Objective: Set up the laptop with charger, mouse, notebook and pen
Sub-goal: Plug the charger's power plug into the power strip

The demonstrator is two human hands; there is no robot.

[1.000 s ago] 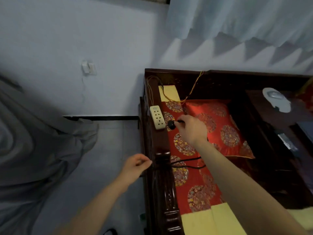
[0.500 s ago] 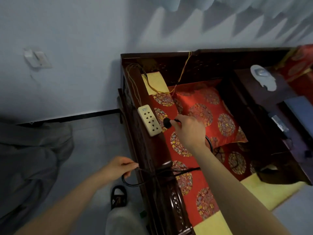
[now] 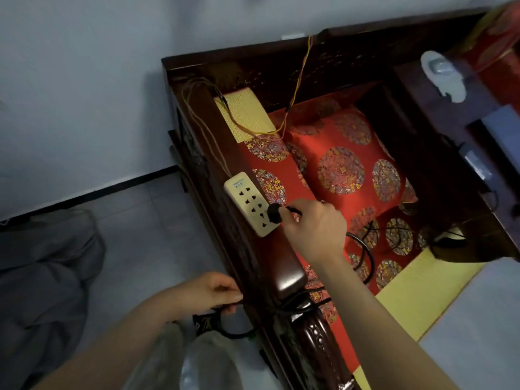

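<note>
A cream power strip [image 3: 251,203] lies on the dark wooden armrest [image 3: 270,257] of a sofa. My right hand [image 3: 315,226] grips the black charger plug [image 3: 274,213], which sits over the strip's lower sockets. The black charger cable [image 3: 363,249] loops across the red cushion seat and runs over the armrest. My left hand [image 3: 208,294] pinches that cable [image 3: 236,334] on the outer side of the armrest, near the floor. At the far right edge a laptop [image 3: 503,130] shows partly. A mouse [image 3: 437,66] rests on a white pad at the upper right.
A red patterned cushion [image 3: 346,161] lies on the seat. Yellow and brown wires [image 3: 298,80] trail from the sofa back to the strip. A dark wooden table [image 3: 439,119] stands at the right. Grey fabric [image 3: 42,266] lies on the tiled floor at the left.
My right hand has carried the plug left onto the power strip's lower sockets. My left hand has stayed on the cable by the armrest. The camera has tilted and come closer.
</note>
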